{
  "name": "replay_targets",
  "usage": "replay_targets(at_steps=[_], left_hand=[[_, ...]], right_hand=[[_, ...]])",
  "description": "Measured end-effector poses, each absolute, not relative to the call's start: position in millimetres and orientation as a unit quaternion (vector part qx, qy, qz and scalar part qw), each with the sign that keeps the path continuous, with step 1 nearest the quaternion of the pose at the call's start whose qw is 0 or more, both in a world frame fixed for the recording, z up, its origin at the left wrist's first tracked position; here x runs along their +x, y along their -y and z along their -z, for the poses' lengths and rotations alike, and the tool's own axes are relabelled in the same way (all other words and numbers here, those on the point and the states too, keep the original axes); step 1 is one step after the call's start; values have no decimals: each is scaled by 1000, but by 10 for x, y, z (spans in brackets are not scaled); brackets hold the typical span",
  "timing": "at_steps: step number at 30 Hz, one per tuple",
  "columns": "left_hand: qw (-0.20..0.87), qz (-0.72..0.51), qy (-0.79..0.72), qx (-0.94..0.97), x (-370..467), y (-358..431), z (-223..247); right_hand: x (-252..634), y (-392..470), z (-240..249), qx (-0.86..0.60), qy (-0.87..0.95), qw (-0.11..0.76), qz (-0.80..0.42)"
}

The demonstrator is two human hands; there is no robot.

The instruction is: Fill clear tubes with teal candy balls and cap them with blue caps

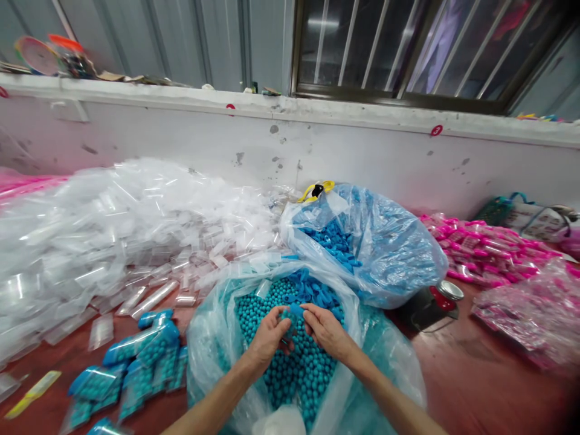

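Note:
My left hand (268, 337) is closed around a small clear container of teal beads (288, 321), partly hidden by its fingers. A blue cap (297, 310) sits at the container's top end, pinched by my right hand (330, 331). Whether the cap is fully seated cannot be made out. Both hands are over an open plastic bag (206, 338) of loose teal beads (312, 368). Several blue caps (312, 289) lie on the beads at the bag's far side. Behind it, a second bag (399, 254) holds more blue pieces (333, 241).
Several filled, blue-capped containers (151, 347) lie left of the bead bag, near a yellow cutter (34, 394). Clear plastic tubes (154, 299) heap up at back left. On the right are a silver-lidded jar (448, 292) and packed pink items (484, 244). A wall (353, 145) closes the back.

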State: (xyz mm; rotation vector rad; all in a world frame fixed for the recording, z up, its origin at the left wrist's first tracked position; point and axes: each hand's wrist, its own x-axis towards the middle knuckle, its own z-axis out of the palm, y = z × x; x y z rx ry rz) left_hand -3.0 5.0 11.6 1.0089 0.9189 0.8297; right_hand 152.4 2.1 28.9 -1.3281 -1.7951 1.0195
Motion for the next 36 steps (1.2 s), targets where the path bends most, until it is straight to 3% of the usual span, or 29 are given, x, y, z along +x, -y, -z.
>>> replay_targets(at_steps=[5,10,15,24,27,32,36], left_hand=[[704,-359,-398,467,-69,-29,-94],[713,-358,-394,456,-119,-11,-92],[775,-349,-332,410,-160,39,-111],[810,-343,-326,345,-176,132,-205],[789,-363,-345,356,-143,166,-204],[746,-378,-346,426,-144,194,-236],[691,-370,-384,487,-170,217,-256]], right_hand=[[1497,5,-324,-506,682,349,-396],[1509,52,-367,-507,724,376,-279],[1546,117,-340,-439,825,314,-166],[1591,192,-394,-347,896,267,-69],[1585,216,-416,-336,898,275,-70],[1511,247,-410,-412,809,380,-177],[1459,256,-382,-498,743,362,-263]])
